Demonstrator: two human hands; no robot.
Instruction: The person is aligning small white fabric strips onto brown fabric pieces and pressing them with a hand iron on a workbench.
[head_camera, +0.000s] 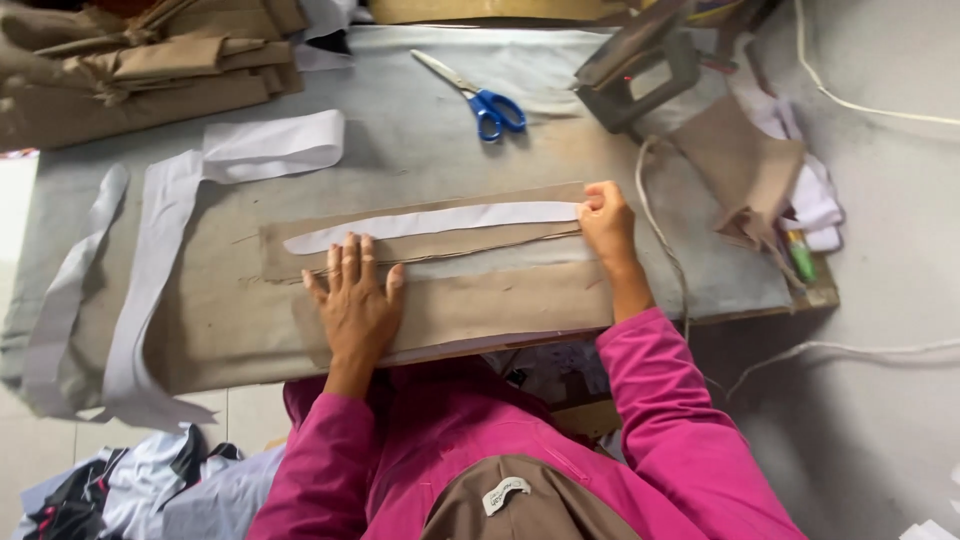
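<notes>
- Your left hand (357, 300) lies flat, fingers spread, on the brown fabric (440, 300) at the bench's (420, 120) near edge; keep it pressing evenly.
- Your right hand (606, 222) pinches the white strip's (430, 222) right end; hold it taut along the fabric.
- Beyond the fabric lie blue scissors (487, 103) and an iron (640, 70).
- Left of it, loose white bands (150, 270) trail off the bench.
</notes>
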